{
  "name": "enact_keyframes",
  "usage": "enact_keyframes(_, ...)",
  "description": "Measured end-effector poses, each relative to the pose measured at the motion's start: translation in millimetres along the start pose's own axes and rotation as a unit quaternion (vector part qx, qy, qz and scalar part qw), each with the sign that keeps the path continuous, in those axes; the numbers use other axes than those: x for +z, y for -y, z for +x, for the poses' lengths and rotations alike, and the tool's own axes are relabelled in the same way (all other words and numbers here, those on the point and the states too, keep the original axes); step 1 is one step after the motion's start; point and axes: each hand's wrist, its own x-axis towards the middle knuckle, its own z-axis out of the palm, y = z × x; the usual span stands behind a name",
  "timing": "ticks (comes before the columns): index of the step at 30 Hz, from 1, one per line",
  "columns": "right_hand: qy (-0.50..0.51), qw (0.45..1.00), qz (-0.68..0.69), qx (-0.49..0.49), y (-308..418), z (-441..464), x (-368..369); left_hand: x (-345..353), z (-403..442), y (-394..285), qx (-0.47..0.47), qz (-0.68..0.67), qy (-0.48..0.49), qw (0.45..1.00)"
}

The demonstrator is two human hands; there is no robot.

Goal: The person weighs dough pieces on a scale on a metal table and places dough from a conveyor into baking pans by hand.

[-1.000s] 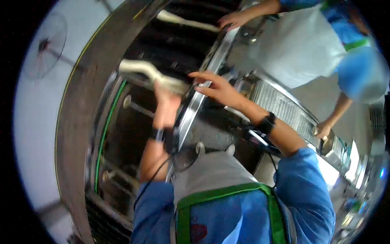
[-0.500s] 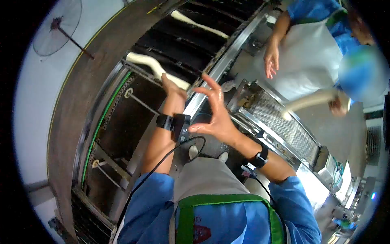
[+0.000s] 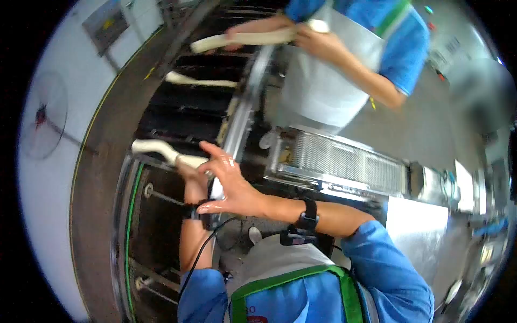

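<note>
My left hand is at the near end of the dark conveyor. It grips a long, pale, dough-like piece with a bend in its middle; most of the fingers are hidden. Above and to the right of that wrist, my right hand is open, thumb and fingers spread in a wide curve, with nothing in it. Its fingertips overlap the right end of the pale piece in the view, and I cannot tell whether they touch it. Wet patches shine on the fingers. A second pale piece rests farther up the conveyor.
Across the metal rail, a co-worker in a white apron holds another pale piece in both hands over the conveyor. A perforated metal tray stands to my right. A cable runs from my left wrist.
The view has swung, so the scene sits lower and farther left. The co-worker has brought the pale piece over the conveyor with both hands. My right hand remains open beside my left.
</note>
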Motion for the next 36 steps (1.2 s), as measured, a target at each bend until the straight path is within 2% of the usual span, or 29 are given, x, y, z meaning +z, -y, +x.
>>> enact_keyframes(3,0.006,0.999,-0.038,-0.005,-17.7,-8.5,-31.4,-14.4,5.9,0.9,0.036,0.074,0.023,0.996)
enact_keyframes(5,-0.029,0.997,-0.052,0.041,-42.8,-32.7,-59.1,-20.4,6.7,-7.6,0.064,0.132,0.018,0.989)
enact_keyframes(7,-0.008,0.993,-0.015,0.118,-79.4,-71.1,-89.9,-30.4,1.8,-18.1,0.098,0.190,-0.017,0.977)
enact_keyframes(9,-0.082,0.933,0.127,0.326,-94.5,-120.4,-127.9,-39.9,0.7,-26.1,0.130,0.236,-0.049,0.962)
enact_keyframes(11,-0.160,0.880,0.170,0.414,-155.2,-180.4,-163.3,-36.0,13.0,-24.0,0.144,0.282,-0.073,0.946)
enact_keyframes(13,-0.228,0.796,0.112,0.549,-147.1,-230.4,-214.2,-32.2,11.2,-21.6,0.163,0.322,-0.101,0.927)
enact_keyframes(14,-0.253,0.771,0.114,0.573,-146.8,-255.4,-237.0,-29.6,12.2,-20.8,0.173,0.338,-0.114,0.918)
enact_keyframes(17,-0.368,0.712,0.080,0.592,-157.8,-331.9,-284.4,-29.5,12.9,-20.0,0.197,0.357,-0.167,0.898)
enact_keyframes(18,-0.318,0.706,0.059,0.630,-170.7,-362.5,-303.4,-29.9,12.5,-17.3,0.202,0.365,-0.190,0.889)
enact_keyframes(19,-0.401,0.674,0.113,0.610,-146.7,-363.7,-311.7,-32.6,8.9,-16.8,0.203,0.362,-0.223,0.882)
enact_keyframes(20,-0.441,0.664,0.049,0.601,-167.4,-386.9,-320.7,-29.8,5.1,-13.3,0.199,0.354,-0.261,0.876)
enact_keyframes(21,-0.516,0.660,0.090,0.539,-157.7,-397.1,-321.5,-22.2,-1.4,-7.1,0.186,0.359,-0.292,0.867)
enact_keyframes(22,-0.533,0.636,0.104,0.549,-191.6,-444.5,-332.7,-14.6,-5.7,-3.1,0.178,0.355,-0.313,0.863)
enact_keyframes(23,-0.514,0.649,0.086,0.555,-197.8,-466.3,-342.6,-4.4,-14.3,-3.4,0.167,0.351,-0.333,0.859)
enact_keyframes(24,-0.539,0.627,0.097,0.554,-189.5,-470.0,-346.5,-12.7,-2.2,-1.3,0.165,0.342,-0.320,0.868)
enact_keyframes(25,-0.529,0.630,0.071,0.564,-195.4,-472.2,-362.9,-19.2,11.3,2.7,0.164,0.316,-0.327,0.875)
enact_keyframes(26,-0.589,0.616,0.076,0.518,-201.8,-476.7,-366.0,-21.1,30.5,6.3,0.161,0.312,-0.366,0.862)
enact_keyframes(27,-0.590,0.577,0.049,0.563,-213.1,-489.0,-377.0,-25.5,43.1,7.3,0.153,0.314,-0.407,0.844)
enact_keyframes(28,-0.576,0.604,0.002,0.550,-205.6,-483.8,-380.9,-30.1,46.9,6.5,0.132,0.319,-0.391,0.853)
enact_keyframes(29,-0.584,0.652,-0.065,0.479,-228.1,-504.4,-382.2,-70.4,95.3,16.1,0.176,0.319,-0.314,0.877)
enact_keyframes(30,-0.472,0.558,-0.209,0.651,-215.3,-485.0,-393.1,-68.2,92.1,22.6,0.204,0.327,-0.349,0.854)
enact_keyframes(31,-0.354,0.507,-0.242,0.748,-229.8,-488.8,-407.8,-59.9,79.1,23.0,0.230,0.337,-0.383,0.829)
enact_keyframes(33,-0.412,0.437,-0.261,0.756,-235.8,-485.7,-409.3,-36.6,39.2,17.1,0.217,0.332,-0.389,0.831)
enact_keyframes(34,-0.399,0.418,-0.251,0.777,-243.6,-487.3,-415.2,-26.4,23.0,11.9,0.215,0.336,-0.393,0.829)
enact_keyframes(35,-0.399,0.418,-0.251,0.777,-250.5,-489.6,-417.6,-32.7,31.8,14.9,0.215,0.336,-0.393,0.828)
enact_keyframes(36,-0.404,0.437,-0.258,0.761,-255.4,-493.3,-419.7,-45.2,47.4,18.6,0.251,0.367,-0.401,0.801)
